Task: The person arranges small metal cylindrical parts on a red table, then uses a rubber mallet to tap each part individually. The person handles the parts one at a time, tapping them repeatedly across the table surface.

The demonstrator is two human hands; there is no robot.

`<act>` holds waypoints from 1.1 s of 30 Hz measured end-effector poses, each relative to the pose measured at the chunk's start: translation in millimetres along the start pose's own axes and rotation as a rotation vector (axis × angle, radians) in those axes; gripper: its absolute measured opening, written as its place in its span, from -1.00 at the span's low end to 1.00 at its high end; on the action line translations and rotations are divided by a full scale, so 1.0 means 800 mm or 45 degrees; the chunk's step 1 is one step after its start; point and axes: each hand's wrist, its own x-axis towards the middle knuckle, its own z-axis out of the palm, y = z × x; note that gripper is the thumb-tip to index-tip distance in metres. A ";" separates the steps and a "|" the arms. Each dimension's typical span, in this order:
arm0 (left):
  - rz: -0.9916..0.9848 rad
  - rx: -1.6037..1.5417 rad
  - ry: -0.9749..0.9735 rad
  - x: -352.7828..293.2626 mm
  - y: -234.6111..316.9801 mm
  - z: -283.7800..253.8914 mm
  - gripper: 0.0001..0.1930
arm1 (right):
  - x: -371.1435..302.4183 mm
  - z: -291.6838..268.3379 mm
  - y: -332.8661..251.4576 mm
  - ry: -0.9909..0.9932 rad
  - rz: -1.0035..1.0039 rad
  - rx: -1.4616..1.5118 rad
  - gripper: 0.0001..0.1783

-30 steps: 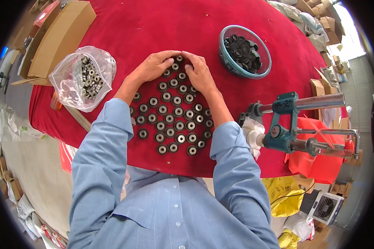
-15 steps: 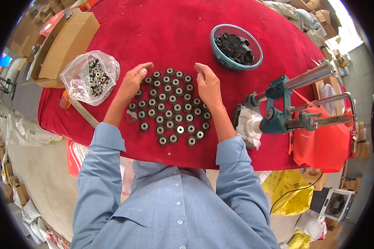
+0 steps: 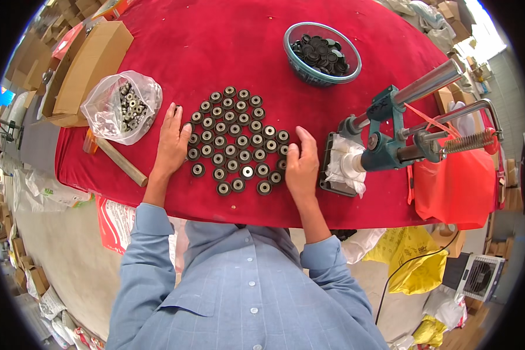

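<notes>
Our hands lie flat and open on the red tabletop, holding nothing. Left hand touches the left edge of the patch of black rings; right hand touches its right edge. Bag of rings sits left, bowl far right, press beside right hand.

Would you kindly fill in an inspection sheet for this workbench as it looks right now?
Surface: red cloth covering the table.
Job's things: black ring parts laid flat in packed rows.
Clutter: clear bag of parts, blue bowl of dark pieces, cardboard box, wooden stick, teal hand press.
Grippers: left hand and right hand flat, flanking the rows, holding nothing.
Cables: black cord below the table.
Surroundings: red bag, yellow bags, boxes.
</notes>
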 end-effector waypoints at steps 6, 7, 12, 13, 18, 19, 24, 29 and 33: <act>0.066 -0.065 -0.053 0.002 0.026 0.010 -0.38 | 0.020 0.055 -0.016 0.012 -0.122 0.058 -0.45; 0.068 -0.075 -0.080 0.003 0.028 0.007 -0.38 | 0.031 0.058 -0.016 0.007 -0.118 0.111 -0.45; 0.072 -0.094 0.070 -0.010 0.036 -0.032 -0.48 | 0.038 0.020 -0.011 -0.005 -0.009 0.132 -0.46; 0.075 -0.082 0.086 -0.019 0.044 -0.045 -0.51 | 0.032 0.009 -0.008 0.002 0.011 0.141 -0.47; -0.337 0.061 0.515 -0.099 0.047 -0.101 -0.83 | -0.033 -0.040 -0.009 -0.108 0.103 0.105 -0.47; -0.444 0.234 0.544 -0.110 0.035 -0.107 -0.76 | -0.040 -0.042 -0.010 -0.128 0.058 0.019 -0.46; -0.697 0.561 0.613 -0.119 -0.043 -0.110 -0.34 | -0.006 -0.013 -0.014 -0.143 0.056 0.033 -0.46; -0.904 0.387 0.588 -0.095 -0.096 -0.115 -0.22 | 0.040 0.019 -0.007 -0.180 -0.174 -0.118 -0.45; -1.028 -0.160 0.486 -0.109 -0.151 -0.148 -0.28 | 0.055 0.023 -0.007 -0.261 -0.188 -0.080 -0.46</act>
